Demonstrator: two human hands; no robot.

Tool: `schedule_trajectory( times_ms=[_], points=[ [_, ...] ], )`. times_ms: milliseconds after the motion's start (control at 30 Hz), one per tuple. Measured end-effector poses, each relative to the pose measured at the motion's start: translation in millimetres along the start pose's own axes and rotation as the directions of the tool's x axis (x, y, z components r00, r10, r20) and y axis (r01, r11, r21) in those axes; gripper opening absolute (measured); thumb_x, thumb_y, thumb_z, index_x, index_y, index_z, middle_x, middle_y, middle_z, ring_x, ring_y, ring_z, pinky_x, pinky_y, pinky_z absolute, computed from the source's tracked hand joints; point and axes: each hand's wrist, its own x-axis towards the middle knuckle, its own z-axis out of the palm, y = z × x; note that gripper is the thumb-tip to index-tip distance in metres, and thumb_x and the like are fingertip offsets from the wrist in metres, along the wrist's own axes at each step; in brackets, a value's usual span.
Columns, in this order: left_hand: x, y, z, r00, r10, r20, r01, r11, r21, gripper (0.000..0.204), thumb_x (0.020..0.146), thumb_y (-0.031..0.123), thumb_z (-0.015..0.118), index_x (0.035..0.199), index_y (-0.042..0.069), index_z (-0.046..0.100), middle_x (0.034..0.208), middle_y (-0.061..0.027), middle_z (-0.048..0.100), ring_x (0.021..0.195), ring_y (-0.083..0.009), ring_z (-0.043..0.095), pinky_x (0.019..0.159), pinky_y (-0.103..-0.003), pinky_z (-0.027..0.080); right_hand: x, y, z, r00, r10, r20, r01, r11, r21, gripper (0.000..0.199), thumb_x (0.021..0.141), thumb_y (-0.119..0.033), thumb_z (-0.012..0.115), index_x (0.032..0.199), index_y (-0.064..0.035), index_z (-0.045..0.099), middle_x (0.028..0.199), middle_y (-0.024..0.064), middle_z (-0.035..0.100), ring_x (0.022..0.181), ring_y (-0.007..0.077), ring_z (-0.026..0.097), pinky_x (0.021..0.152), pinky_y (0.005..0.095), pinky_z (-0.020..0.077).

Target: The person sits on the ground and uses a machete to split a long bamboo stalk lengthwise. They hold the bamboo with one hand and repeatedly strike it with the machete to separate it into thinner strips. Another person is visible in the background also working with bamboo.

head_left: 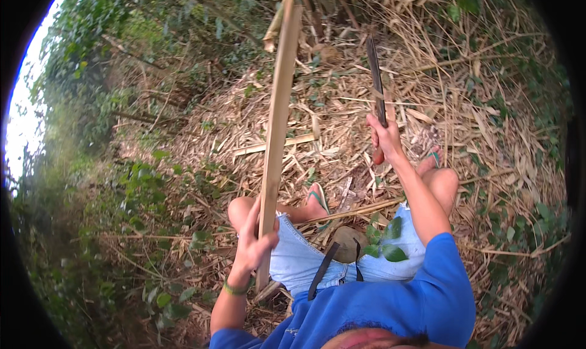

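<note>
Ground [342, 123]: covered in dry bamboo leaves, husks and split stalks; green brush along the left side and lower right.

Person: seated or crouched low, knees bent, blue top [390, 306], pale denim shorts [305, 257], sandals [318, 199] on both feet. Leafy sprig [384, 242] lying on the lap.

Bamboo strip [278, 123]: long, flat, pale. Long axis close to vertical in the view, running from beside the left hip up and away past the left knee toward the top edge, leaning slightly right at the far end. Lower end hidden behind the left forearm, near the ground.

Knife [375, 74]: long, dark, narrow blade. Held upright, tip pointing up and away, well apart from the strip and to its right. No contact between blade and strip.

Left hand [256, 242]: fingers wrapped around the lower part of the strip, closed in a firm grip. Green band [233, 288] at the wrist.

Right hand [386, 138]: closed in a fist around the knife handle, arm extended forward above the right knee.

Key relation: strip lies to the left of the blade, both axes roughly parallel and upright. Left hand already on the strip; right hand the free working hand, level with the middle section of the strip. Gap between blade and strip open sideways, so any meeting of the two calls for a leftward travel of the blade across the space above the knees.
</note>
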Motion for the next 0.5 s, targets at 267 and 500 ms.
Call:
schedule_trajectory(
  times_ms=[267, 500],
  points=[
    [141.0, 1.3, 53.8, 0.789, 0.512, -0.339, -0.523, 0.850, 0.066, 0.027, 0.105, 0.013, 0.056, 0.128, 0.003, 0.046, 0.090, -0.0015, 0.056, 0.071, -0.0091, 0.058, 0.060, -0.024, 0.049, -67.5, 10.9, 67.0, 0.953, 0.071, 0.294, -0.109, 0.987, 0.115, 0.035, 0.089, -0.032, 0.079, 0.098, 0.0008, 0.072, 0.057, -0.0034, 0.055, 0.045, 0.0064, 0.051, 0.043, 0.0242, 0.0385],
    [169.5, 0.7, 75.8, 0.645, 0.581, -0.497, -0.663, 0.748, 0.014, 0.026, 0.108, 0.018, 0.050, 0.129, 0.006, 0.040, 0.099, -0.0030, 0.052, 0.075, -0.0108, 0.057, 0.064, -0.026, 0.048, -81.0, 5.3, 74.5, 0.872, 0.239, 0.427, -0.276, 0.961, 0.027, 0.037, 0.090, -0.038, 0.079, 0.080, -0.0050, 0.065, 0.056, -0.0027, 0.053, 0.044, 0.0085, 0.049, 0.043, 0.0259, 0.0376]
  ],
)
